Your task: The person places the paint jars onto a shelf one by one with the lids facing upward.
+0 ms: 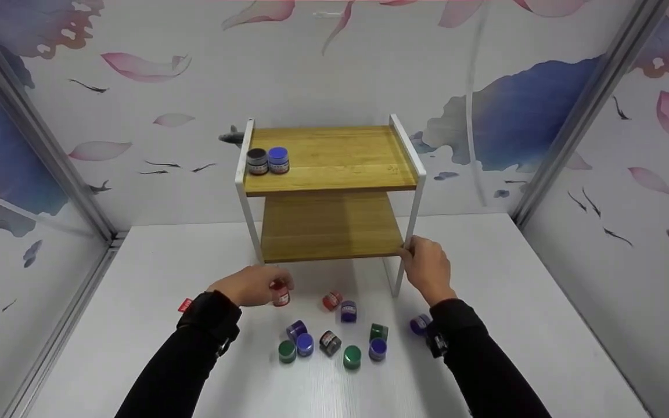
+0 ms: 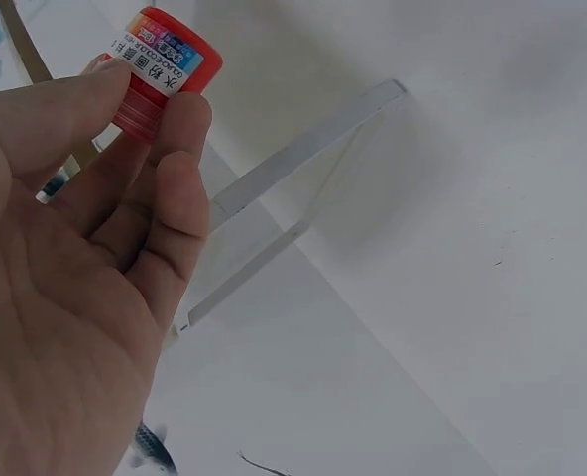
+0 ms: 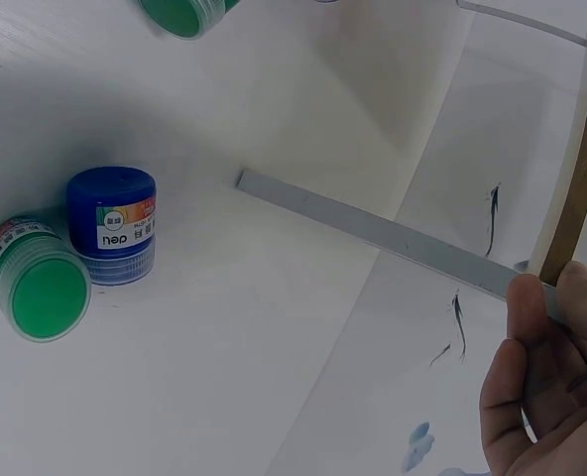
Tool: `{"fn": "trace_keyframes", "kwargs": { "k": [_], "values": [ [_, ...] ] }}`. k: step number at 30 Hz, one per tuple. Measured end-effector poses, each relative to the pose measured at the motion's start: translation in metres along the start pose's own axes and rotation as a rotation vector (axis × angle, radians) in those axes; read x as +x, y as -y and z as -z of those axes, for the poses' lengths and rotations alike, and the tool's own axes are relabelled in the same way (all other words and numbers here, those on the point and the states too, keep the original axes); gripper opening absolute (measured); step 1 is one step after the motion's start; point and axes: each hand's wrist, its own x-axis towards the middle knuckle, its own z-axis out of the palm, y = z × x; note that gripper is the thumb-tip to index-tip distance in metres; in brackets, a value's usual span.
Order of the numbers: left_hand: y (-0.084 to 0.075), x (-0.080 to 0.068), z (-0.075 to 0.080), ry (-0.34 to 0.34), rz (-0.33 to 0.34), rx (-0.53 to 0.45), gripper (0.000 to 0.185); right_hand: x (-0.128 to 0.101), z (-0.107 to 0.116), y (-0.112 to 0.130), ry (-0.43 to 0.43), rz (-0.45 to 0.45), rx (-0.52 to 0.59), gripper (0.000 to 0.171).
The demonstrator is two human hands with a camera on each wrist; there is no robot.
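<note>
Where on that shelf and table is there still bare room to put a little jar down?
The top shelf is bare right of the black jar and blue jar; the lower shelf is bare. The table is free at both sides; the jar cluster crowds the front.

A white worktop (image 1: 514, 325) carries a two-tier wooden shelf (image 1: 331, 223) on a white frame. Small paint jars (image 1: 334, 339) with green, blue, purple and red lids lie scattered before it. On the top board stand a black-lidded jar (image 1: 257, 161) and a blue-lidded jar (image 1: 278, 159), touching.
</note>
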Motion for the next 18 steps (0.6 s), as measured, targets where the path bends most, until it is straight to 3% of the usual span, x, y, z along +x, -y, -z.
{"fn": "trace_keyframes", "kwargs": {
  "k": [5, 18],
  "values": [
    [-0.010, 0.000, 0.006, 0.021, 0.021, 0.019, 0.017, 0.000, 0.000, 0.000, 0.009, 0.003, 0.001, 0.017],
    [-0.047, 0.000, 0.023, 0.033, -0.081, 0.090, 0.021, 0.000, 0.000, 0.002, 0.003, 0.013, -0.004, 0.015]
  ]
}}
